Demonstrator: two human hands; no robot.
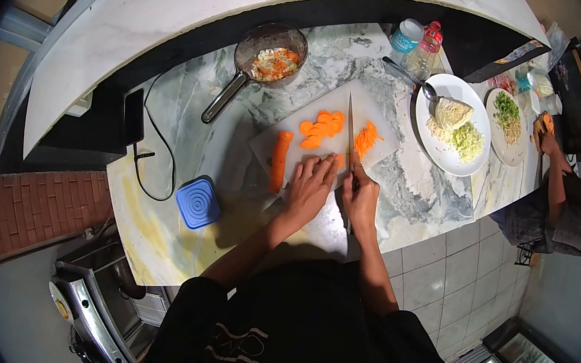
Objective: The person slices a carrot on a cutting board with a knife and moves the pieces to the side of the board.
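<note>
As far as I can verify from overhead, my right grip (361,197) is closed around the handle of the knife (351,127), its blade pointing away from me over the cutting board (301,155). My left grip (310,184) lies just left of the handle, fingers extended, fingertips at a small carrot piece (339,159); whether they pinch or merely press, I cannot tell. Beyond the left grip lie the carrot slices (322,129); left of it, the uncut carrot length (279,162). Carrot shreds (366,138) sit beyond the right grip, right of the blade.

Assessment: fingertips are close to the edge and ought to be curled back, knuckles guiding the blade. Low, even strokes would suit thin strips. Slices should lie flat in small stacks, with shreds kept right of the blade.
</note>
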